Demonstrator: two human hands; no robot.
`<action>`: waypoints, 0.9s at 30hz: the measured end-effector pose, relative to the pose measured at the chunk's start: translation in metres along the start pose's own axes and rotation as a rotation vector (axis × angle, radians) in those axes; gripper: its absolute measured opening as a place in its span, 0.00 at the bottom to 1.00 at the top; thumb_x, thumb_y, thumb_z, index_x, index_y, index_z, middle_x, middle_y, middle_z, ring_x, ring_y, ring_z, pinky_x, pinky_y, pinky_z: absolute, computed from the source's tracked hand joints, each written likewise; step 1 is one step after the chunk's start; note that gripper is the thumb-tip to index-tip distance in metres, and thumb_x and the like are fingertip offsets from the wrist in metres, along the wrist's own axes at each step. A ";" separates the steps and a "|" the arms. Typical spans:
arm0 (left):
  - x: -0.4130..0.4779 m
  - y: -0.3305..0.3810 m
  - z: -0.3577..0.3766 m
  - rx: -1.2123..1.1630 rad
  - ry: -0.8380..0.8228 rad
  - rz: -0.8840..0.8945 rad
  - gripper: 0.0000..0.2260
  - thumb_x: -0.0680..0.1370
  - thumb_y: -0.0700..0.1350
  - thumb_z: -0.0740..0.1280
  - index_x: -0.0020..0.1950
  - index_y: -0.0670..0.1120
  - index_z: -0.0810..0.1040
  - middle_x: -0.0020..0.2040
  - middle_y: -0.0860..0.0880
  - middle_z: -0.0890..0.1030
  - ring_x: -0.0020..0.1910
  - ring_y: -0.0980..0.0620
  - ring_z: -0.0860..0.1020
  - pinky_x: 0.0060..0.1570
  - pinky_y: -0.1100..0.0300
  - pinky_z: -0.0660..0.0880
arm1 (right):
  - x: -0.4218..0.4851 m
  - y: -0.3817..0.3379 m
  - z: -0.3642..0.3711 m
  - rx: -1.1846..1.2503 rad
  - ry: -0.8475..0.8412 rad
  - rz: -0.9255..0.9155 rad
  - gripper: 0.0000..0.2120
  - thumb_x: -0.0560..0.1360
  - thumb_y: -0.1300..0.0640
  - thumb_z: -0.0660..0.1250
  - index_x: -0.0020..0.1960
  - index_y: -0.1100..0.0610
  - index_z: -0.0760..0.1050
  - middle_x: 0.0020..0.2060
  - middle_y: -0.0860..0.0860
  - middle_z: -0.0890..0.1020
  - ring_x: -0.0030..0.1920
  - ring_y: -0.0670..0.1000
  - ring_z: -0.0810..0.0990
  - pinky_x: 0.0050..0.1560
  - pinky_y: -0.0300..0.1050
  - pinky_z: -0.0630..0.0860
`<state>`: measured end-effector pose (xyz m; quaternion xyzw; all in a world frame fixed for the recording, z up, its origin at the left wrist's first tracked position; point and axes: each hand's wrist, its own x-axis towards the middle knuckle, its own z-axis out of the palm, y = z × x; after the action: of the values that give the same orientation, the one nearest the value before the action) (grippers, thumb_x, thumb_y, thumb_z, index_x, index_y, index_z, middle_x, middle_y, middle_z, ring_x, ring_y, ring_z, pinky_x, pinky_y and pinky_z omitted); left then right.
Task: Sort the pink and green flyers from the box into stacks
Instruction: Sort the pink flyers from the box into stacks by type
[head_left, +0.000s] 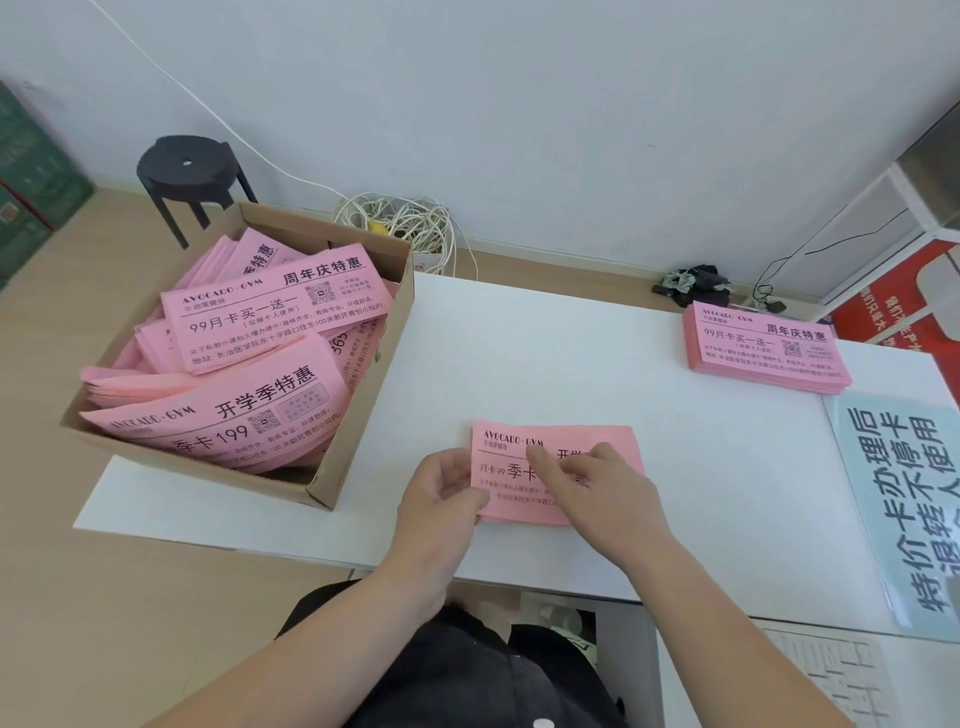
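Observation:
A cardboard box at the table's left end is full of loose pink flyers. A small stack of pink flyers lies in front of me near the table's front edge. My left hand grips its left edge, thumb on top. My right hand rests on the stack's right half with the forefinger stretched across the top sheet. A second, thicker pink stack lies at the far right of the table. No green flyer shows.
The white table carries a pale blue printed sign at its right edge. A black stool and a tangle of white cables stand behind the box by the wall. Dark small items lie behind the far stack.

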<state>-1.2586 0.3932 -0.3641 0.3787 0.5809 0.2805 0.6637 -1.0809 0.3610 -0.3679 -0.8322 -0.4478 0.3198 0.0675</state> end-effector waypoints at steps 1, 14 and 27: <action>0.001 0.002 0.000 -0.005 -0.007 0.009 0.18 0.79 0.30 0.64 0.59 0.52 0.77 0.53 0.54 0.84 0.48 0.61 0.82 0.38 0.69 0.76 | 0.000 -0.001 -0.001 0.003 -0.003 0.000 0.33 0.72 0.19 0.48 0.46 0.40 0.82 0.47 0.43 0.73 0.50 0.45 0.78 0.54 0.47 0.74; -0.007 -0.015 -0.002 0.374 -0.292 0.143 0.21 0.80 0.36 0.63 0.61 0.62 0.81 0.62 0.68 0.79 0.62 0.62 0.75 0.60 0.70 0.70 | 0.007 0.006 -0.002 0.035 0.074 0.043 0.22 0.81 0.42 0.56 0.38 0.57 0.73 0.42 0.50 0.76 0.41 0.50 0.77 0.42 0.47 0.70; 0.010 -0.005 -0.004 -0.133 -0.113 -0.163 0.19 0.77 0.34 0.69 0.64 0.51 0.79 0.59 0.48 0.84 0.58 0.45 0.83 0.46 0.55 0.77 | 0.008 0.001 0.005 0.000 0.111 0.036 0.25 0.79 0.38 0.55 0.35 0.56 0.69 0.42 0.49 0.74 0.39 0.49 0.75 0.39 0.44 0.67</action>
<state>-1.2617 0.3995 -0.3736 0.3008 0.5514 0.2417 0.7397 -1.0799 0.3656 -0.3759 -0.8566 -0.4282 0.2744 0.0863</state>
